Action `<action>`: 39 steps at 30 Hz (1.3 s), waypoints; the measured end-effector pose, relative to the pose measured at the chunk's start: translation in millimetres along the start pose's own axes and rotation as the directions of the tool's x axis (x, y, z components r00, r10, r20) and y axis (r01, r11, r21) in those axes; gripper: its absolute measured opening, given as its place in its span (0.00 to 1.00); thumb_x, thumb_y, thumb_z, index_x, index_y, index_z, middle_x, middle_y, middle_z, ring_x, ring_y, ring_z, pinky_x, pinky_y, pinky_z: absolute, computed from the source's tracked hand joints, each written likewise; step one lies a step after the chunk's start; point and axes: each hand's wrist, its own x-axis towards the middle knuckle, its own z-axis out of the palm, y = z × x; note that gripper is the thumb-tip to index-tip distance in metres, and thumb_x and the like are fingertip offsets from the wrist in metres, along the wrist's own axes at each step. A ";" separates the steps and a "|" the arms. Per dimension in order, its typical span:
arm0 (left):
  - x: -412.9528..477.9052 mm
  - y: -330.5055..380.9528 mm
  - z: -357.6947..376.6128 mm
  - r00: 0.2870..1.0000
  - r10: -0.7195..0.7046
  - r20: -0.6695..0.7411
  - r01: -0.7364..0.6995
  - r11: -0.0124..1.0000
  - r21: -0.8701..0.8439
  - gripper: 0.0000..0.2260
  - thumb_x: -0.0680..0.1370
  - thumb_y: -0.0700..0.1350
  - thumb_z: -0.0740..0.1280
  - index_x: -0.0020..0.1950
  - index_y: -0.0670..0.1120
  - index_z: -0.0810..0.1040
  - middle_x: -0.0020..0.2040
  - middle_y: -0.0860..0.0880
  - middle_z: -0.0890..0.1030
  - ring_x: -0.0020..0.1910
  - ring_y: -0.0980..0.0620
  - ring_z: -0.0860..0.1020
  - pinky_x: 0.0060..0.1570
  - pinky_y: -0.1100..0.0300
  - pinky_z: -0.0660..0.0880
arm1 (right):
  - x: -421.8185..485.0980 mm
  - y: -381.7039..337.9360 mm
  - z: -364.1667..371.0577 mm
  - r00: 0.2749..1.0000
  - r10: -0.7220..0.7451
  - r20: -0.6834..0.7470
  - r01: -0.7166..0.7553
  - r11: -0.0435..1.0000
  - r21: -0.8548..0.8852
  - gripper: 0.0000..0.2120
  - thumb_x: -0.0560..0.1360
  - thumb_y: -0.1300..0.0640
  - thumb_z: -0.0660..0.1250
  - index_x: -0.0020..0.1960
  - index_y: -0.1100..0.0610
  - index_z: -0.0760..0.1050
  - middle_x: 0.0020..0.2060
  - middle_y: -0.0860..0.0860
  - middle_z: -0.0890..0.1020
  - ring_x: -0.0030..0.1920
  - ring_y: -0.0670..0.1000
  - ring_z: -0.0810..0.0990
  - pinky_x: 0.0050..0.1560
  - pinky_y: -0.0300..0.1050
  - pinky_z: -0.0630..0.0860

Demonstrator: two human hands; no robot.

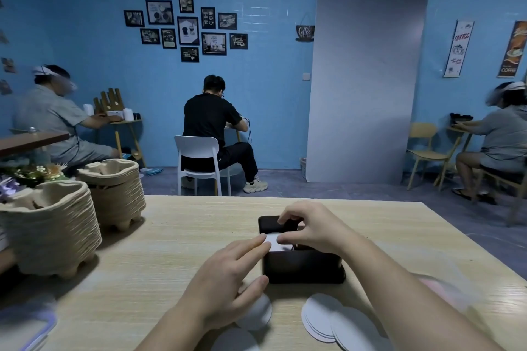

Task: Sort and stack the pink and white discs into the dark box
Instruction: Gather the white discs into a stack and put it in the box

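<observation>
I log table [176,236] as pale wood grain, matt; box [302,266] dark, smooth, faintly glossy, plastic by look; discs [322,316] matt white, paper-like; stacked trays [48,234] rough moulded pulp.

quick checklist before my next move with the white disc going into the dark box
1. Dark rectangular box sits flat on the light wooden table: ok.
2. White round disc is controlled at the box's opening; the right hand pinches it and the left hand rests straight fingers on it: ok.
3. The disc lies level on what is already inside: cannot tell, the hands cover it.
4. Room left in the box: cannot tell.
5. Stack of loose white discs lies on the table in front of the box: ok.
6. Pink discs found: cannot tell, only a blurred pinkish patch beside the right arm.
</observation>
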 end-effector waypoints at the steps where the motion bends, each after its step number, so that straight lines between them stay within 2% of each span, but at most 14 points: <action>1: 0.4 0.3 -0.7 1.000 -0.005 0.000 0.005 1.000 -0.010 0.25 0.82 0.60 0.60 0.79 0.57 0.66 0.78 0.64 0.63 0.75 0.65 0.62 0.71 0.66 0.63 | -4.8 -1.6 -3.2 1.000 0.001 -0.031 0.001 0.998 0.060 0.17 0.66 0.40 0.78 0.51 0.46 0.82 0.48 0.41 0.83 0.51 0.43 0.79 0.53 0.49 0.79; 3: 0.8 1.2 -1.3 1.000 -0.015 -0.011 0.014 0.999 -0.041 0.25 0.81 0.60 0.60 0.79 0.57 0.67 0.78 0.64 0.63 0.75 0.65 0.61 0.71 0.65 0.63 | -14.7 -5.6 -7.9 0.996 -0.008 -0.091 0.021 0.990 0.143 0.17 0.66 0.39 0.76 0.50 0.46 0.82 0.47 0.41 0.84 0.50 0.44 0.81 0.55 0.48 0.79; 6: 2.5 9.6 -3.9 0.997 -0.049 -0.065 0.043 0.995 -0.091 0.24 0.81 0.60 0.59 0.76 0.56 0.70 0.77 0.64 0.65 0.75 0.66 0.62 0.71 0.66 0.63 | -33.6 -14.8 -9.7 0.977 -0.021 -0.212 0.082 0.956 0.282 0.10 0.68 0.45 0.75 0.47 0.47 0.82 0.47 0.43 0.84 0.49 0.46 0.83 0.54 0.49 0.80; 9: 4.3 23.3 -10.9 0.990 -0.055 -0.128 0.045 0.996 -0.076 0.18 0.81 0.57 0.61 0.69 0.55 0.76 0.69 0.62 0.74 0.68 0.63 0.71 0.64 0.63 0.71 | -56.4 -19.7 -4.0 0.952 -0.012 -0.305 0.121 0.932 0.341 0.02 0.71 0.53 0.74 0.42 0.49 0.82 0.45 0.44 0.84 0.50 0.48 0.84 0.51 0.49 0.81; 11: 1.5 30.3 -15.8 0.989 -0.058 -0.139 0.049 0.996 -0.073 0.15 0.80 0.56 0.62 0.65 0.54 0.77 0.61 0.61 0.78 0.62 0.61 0.75 0.59 0.60 0.74 | -74.5 -21.8 3.4 0.942 -0.047 -0.333 0.159 0.934 0.319 0.04 0.73 0.56 0.73 0.40 0.50 0.81 0.43 0.45 0.84 0.49 0.50 0.83 0.49 0.48 0.81; 14: -12.9 32.1 -18.0 0.988 -0.090 -0.125 0.078 0.992 -0.096 0.11 0.80 0.55 0.63 0.61 0.57 0.76 0.53 0.63 0.80 0.55 0.62 0.78 0.53 0.58 0.76 | -102.9 -25.1 17.5 0.938 -0.059 -0.340 0.175 0.931 0.320 0.06 0.74 0.58 0.72 0.39 0.53 0.80 0.41 0.47 0.83 0.45 0.52 0.83 0.45 0.51 0.80; 17: -30.2 25.3 -15.8 0.989 -0.128 -0.073 0.122 0.990 -0.077 0.06 0.79 0.54 0.64 0.55 0.58 0.76 0.48 0.64 0.79 0.49 0.63 0.77 0.48 0.55 0.78 | -124.6 -30.1 34.2 0.952 -0.024 -0.305 0.130 0.934 0.332 0.04 0.73 0.53 0.72 0.39 0.49 0.81 0.43 0.46 0.84 0.44 0.50 0.84 0.46 0.50 0.81; 19: -40.6 18.9 -14.0 0.987 -0.158 -0.018 0.157 0.985 -0.075 0.06 0.78 0.55 0.64 0.53 0.59 0.76 0.47 0.65 0.79 0.49 0.64 0.77 0.48 0.55 0.78 | -132.8 -33.7 45.1 0.964 -0.040 -0.262 0.123 0.943 0.310 0.03 0.73 0.50 0.71 0.40 0.46 0.80 0.42 0.46 0.84 0.44 0.49 0.83 0.47 0.50 0.81; 22: -52.6 12.4 -10.1 0.977 -0.196 0.083 0.202 0.978 -0.060 0.10 0.78 0.60 0.63 0.56 0.60 0.75 0.49 0.64 0.77 0.52 0.64 0.74 0.52 0.58 0.76 | -134.8 -39.4 56.9 0.982 -0.073 -0.176 0.113 0.967 0.229 0.04 0.74 0.50 0.71 0.42 0.48 0.80 0.43 0.46 0.83 0.46 0.48 0.81 0.47 0.48 0.80; 24: -54.9 10.6 -7.5 0.971 -0.205 0.122 0.214 0.974 -0.068 0.14 0.77 0.62 0.64 0.59 0.59 0.75 0.51 0.64 0.76 0.53 0.64 0.73 0.54 0.59 0.74 | -131.9 -43.4 62.4 0.988 -0.092 -0.127 0.113 0.979 0.169 0.04 0.75 0.49 0.70 0.44 0.49 0.80 0.44 0.45 0.81 0.47 0.47 0.80 0.45 0.44 0.80; 27: -52.4 9.3 -4.6 0.960 -0.234 0.152 0.248 0.965 -0.086 0.23 0.73 0.65 0.66 0.66 0.59 0.73 0.58 0.64 0.76 0.58 0.64 0.72 0.60 0.60 0.72 | -128.5 -44.9 73.2 0.983 -0.151 -0.102 0.155 0.987 0.037 0.07 0.75 0.46 0.68 0.48 0.49 0.79 0.46 0.42 0.80 0.49 0.43 0.78 0.50 0.43 0.77; 31: -51.7 6.4 -0.6 0.954 -0.253 0.159 0.274 0.954 -0.121 0.26 0.72 0.66 0.68 0.68 0.61 0.71 0.59 0.64 0.76 0.60 0.65 0.72 0.61 0.61 0.72 | -130.8 -42.5 80.9 0.982 -0.170 -0.081 0.166 0.985 -0.055 0.09 0.75 0.44 0.65 0.50 0.47 0.77 0.49 0.40 0.79 0.53 0.42 0.75 0.54 0.44 0.75; 36: -52.1 5.1 -1.2 0.957 -0.257 0.136 0.277 0.947 -0.162 0.25 0.71 0.65 0.70 0.66 0.61 0.71 0.57 0.62 0.78 0.58 0.69 0.72 0.58 0.64 0.72 | -131.4 -41.2 81.3 0.984 -0.155 -0.092 0.153 0.988 -0.032 0.08 0.75 0.44 0.66 0.50 0.47 0.76 0.49 0.39 0.78 0.53 0.41 0.74 0.55 0.42 0.74; 39: -52.0 5.0 -1.1 0.967 -0.232 0.105 0.248 0.952 -0.180 0.23 0.71 0.63 0.71 0.64 0.61 0.73 0.56 0.65 0.77 0.58 0.66 0.74 0.58 0.62 0.73 | -130.7 -40.1 81.9 0.987 -0.137 -0.086 0.136 0.991 -0.010 0.08 0.74 0.45 0.67 0.51 0.46 0.76 0.52 0.38 0.77 0.56 0.41 0.74 0.57 0.42 0.73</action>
